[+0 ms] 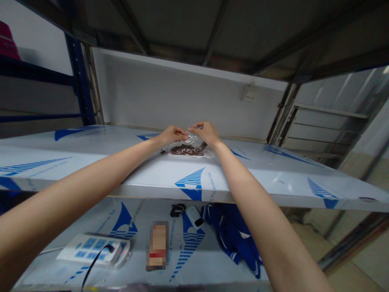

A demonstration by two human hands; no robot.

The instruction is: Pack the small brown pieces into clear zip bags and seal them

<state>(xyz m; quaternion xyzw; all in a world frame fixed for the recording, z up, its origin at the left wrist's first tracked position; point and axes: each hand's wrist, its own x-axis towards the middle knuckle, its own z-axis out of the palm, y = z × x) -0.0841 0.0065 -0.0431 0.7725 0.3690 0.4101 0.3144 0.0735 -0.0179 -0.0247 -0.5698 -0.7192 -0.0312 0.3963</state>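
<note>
Both arms reach out over the upper shelf (146, 172), which is wrapped in white film with blue print. My left hand (172, 135) pinches one edge of a small clear plastic bag (192, 140). On its other side my right hand (206, 132) is closed on the bag too, thumb and fingers together. Beneath the hands lies a heap of small dark brown pieces (185, 150), too small to name exactly. A few more brown pieces (202, 147) seem to be in or against the bag by my right wrist. One loose dark piece (163, 152) lies to the left.
The lower shelf holds a white power strip (94, 249) with a black cable, a blurred-out flat object (157, 245), a small black item (177, 210), a pale device (195, 217) and blue cloth (232, 231). A metal-framed shelf (194, 32) hangs low overhead. Behind is a wall (188, 93).
</note>
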